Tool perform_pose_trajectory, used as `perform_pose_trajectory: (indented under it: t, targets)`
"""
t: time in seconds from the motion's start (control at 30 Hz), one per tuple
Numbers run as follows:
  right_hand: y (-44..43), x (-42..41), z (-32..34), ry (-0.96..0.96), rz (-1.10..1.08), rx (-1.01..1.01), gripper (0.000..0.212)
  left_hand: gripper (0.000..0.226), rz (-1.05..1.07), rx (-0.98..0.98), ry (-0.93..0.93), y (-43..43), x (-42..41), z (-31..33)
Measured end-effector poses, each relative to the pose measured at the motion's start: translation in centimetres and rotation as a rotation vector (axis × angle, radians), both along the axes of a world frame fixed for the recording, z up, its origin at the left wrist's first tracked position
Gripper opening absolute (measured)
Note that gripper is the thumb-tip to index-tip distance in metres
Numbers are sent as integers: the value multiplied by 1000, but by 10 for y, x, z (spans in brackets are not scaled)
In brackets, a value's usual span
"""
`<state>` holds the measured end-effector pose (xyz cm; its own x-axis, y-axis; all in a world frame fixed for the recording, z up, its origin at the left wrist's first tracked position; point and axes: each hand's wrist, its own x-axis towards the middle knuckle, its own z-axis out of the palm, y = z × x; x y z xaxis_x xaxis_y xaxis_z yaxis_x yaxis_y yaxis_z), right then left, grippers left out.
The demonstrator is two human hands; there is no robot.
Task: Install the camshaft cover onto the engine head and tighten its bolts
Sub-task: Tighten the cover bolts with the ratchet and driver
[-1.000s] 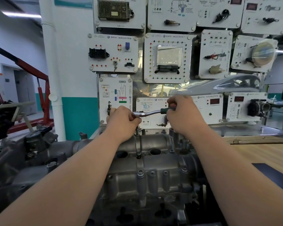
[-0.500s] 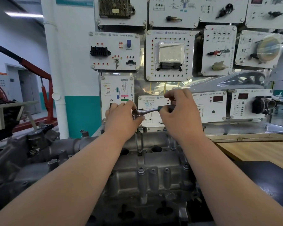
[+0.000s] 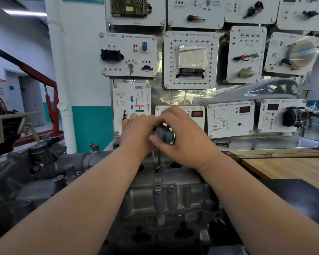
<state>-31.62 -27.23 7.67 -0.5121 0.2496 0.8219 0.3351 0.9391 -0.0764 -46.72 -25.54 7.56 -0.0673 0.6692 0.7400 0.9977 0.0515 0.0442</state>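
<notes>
The left hand (image 3: pixel 136 133) sits over the head of the ratchet (image 3: pixel 165 135), fingers curled down on it in a steadying grip, much as it did a second ago. What has changed is the handle. Half a second back it lay out sideways to the right; now it points toward the camera, so the swing has covered roughly a quarter turn. The right hand (image 3: pixel 186 142) has come round with it, its grip closed round the green handle, thumb on the near side. Below the hands a thin extension (image 3: pixel 153 155) drops to a bolt (image 3: pixel 156 168) on the middle line of the cover (image 3: pixel 166 201), which lies seated on the engine head right in front of the person. I judge this a tightening stroke on that bolt. The near-row bolts stand in their holes, but whether they are tight cannot be told. The wooden worktop (image 3: pixel 284 168) lies off to the right.
</notes>
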Motion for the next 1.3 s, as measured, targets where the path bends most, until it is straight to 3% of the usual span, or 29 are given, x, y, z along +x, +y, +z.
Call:
perform_pose_trajectory:
  t: [0.2, 0.5, 0.8, 0.93, 1.03, 1.17, 1.3]
  targets:
    - [9, 5, -1, 146, -57, -300, 20, 16, 26, 9, -71, -2, 2, -3]
    - [19, 22, 4, 351, 62, -784, 2, 22, 39, 44, -104, 5, 1, -5]
    - [10, 7, -4, 261, -16, -541, 20, 40, 95, 0, -323, -1, -4, -2]
    - [4, 7, -5, 172, -36, -409, 16, 22, 159, -83, -171, -4, 1, 9]
    - [3, 7, -5, 100, -72, -306, 23, 4, 207, -133, -185, -3, 5, 14]
    - [3, 6, -4, 83, -115, -247, 29, 25, 200, -94, -299, -1, 12, 3]
    - [2, 5, -5, 74, -79, -250, 28, 26, 178, -92, -315, -3, 11, -2]
